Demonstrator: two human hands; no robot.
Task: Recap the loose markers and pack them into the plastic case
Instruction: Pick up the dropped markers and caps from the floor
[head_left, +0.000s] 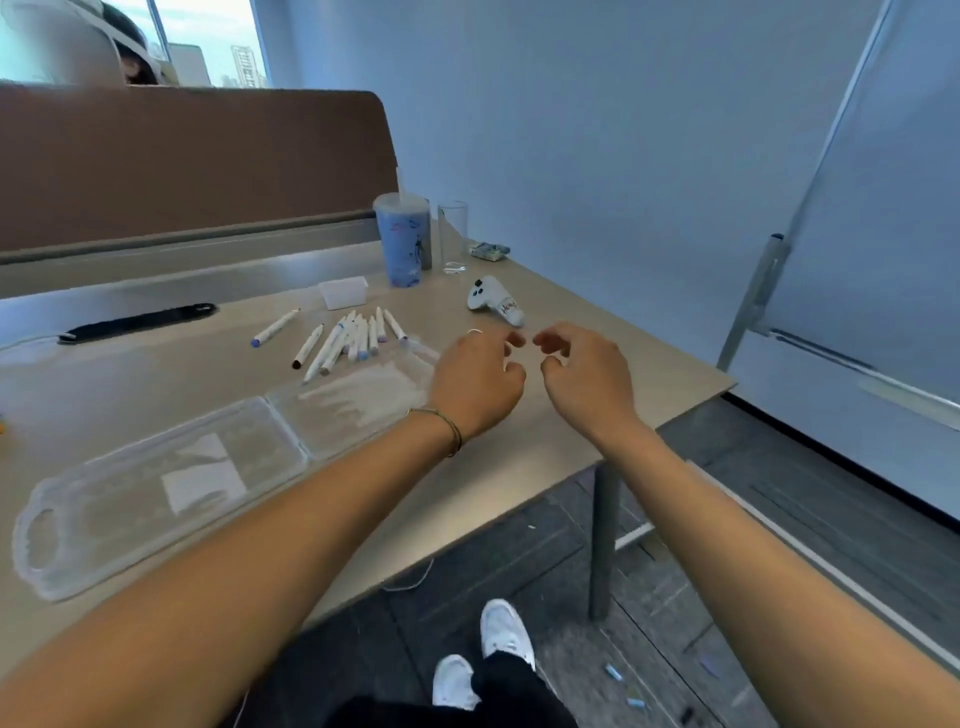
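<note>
above the table's right end, left hand (475, 374) and right hand (584, 376) hovering close together, fingers loosely curled, nothing visible in either. loose markers (345, 340) fanned on the table (597, 332) just beyond the left hand; plastic case (156, 483) lying open, nearer and to the left, apparently empty. best to reach for one marker from the pile's edge, check its cap, press it straight on — then lay it lengthwise in the case.
</note>
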